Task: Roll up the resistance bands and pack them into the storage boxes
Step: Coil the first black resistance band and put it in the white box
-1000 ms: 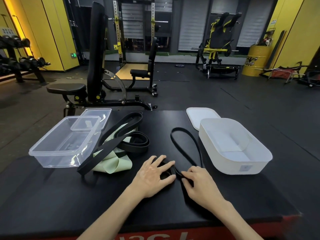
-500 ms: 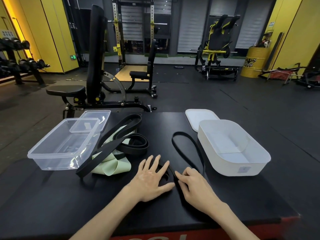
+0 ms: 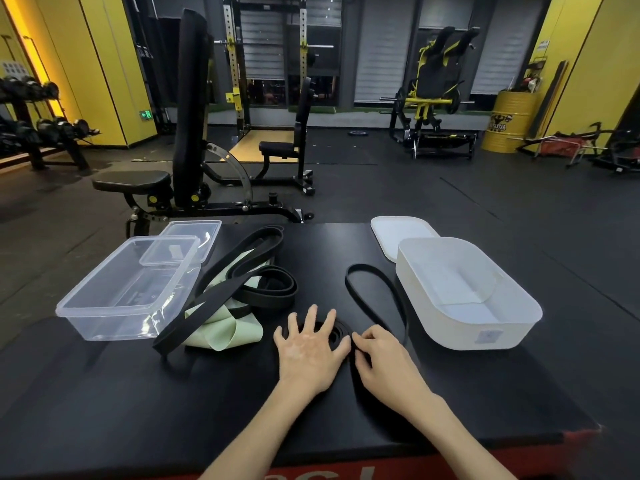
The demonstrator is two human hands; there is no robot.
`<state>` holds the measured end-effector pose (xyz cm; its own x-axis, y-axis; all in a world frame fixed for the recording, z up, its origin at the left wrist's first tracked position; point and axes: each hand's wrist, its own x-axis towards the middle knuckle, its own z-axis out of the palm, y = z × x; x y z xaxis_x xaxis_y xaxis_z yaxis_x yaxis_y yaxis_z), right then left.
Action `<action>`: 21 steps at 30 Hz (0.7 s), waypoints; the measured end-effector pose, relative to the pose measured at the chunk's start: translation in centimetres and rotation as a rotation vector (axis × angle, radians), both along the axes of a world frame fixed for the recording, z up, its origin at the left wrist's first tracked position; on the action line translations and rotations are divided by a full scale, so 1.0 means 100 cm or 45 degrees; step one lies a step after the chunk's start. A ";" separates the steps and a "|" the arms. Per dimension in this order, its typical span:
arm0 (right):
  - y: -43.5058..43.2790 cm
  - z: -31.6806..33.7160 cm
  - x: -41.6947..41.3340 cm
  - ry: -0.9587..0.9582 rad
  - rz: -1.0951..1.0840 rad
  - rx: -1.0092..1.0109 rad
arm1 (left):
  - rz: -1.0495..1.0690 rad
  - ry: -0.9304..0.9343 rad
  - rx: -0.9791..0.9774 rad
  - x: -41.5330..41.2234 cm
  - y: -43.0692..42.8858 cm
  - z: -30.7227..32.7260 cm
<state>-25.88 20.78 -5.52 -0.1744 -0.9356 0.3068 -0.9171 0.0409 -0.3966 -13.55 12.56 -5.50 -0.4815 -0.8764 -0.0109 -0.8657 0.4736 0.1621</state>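
My left hand (image 3: pixel 310 348), fingers flat, is pinning the coil of the thin black band (image 3: pixel 347 282) to the mat (image 3: pixel 138 393). My right hand (image 3: pixel 384 355) is pinching its loose run beside the coil. I am aiming for 1 tight, level turn at a time.

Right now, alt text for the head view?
A left hand presses flat on the half-rolled coil of a thin black resistance band on a black table, the right hand pinching the band beside it. An open white storage box stands right of them; a clear storage box and loose bands lie left.
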 end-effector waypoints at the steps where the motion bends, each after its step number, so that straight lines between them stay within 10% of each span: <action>1: 0.000 -0.002 0.000 -0.006 -0.001 -0.002 | 0.041 0.016 0.012 -0.003 0.002 0.000; 9: -0.002 -0.012 -0.005 0.083 0.004 -0.085 | -0.405 0.230 0.457 0.034 -0.026 0.014; 21: 0.002 0.003 -0.018 0.062 0.043 0.074 | -0.401 0.007 -0.081 0.023 -0.028 -0.004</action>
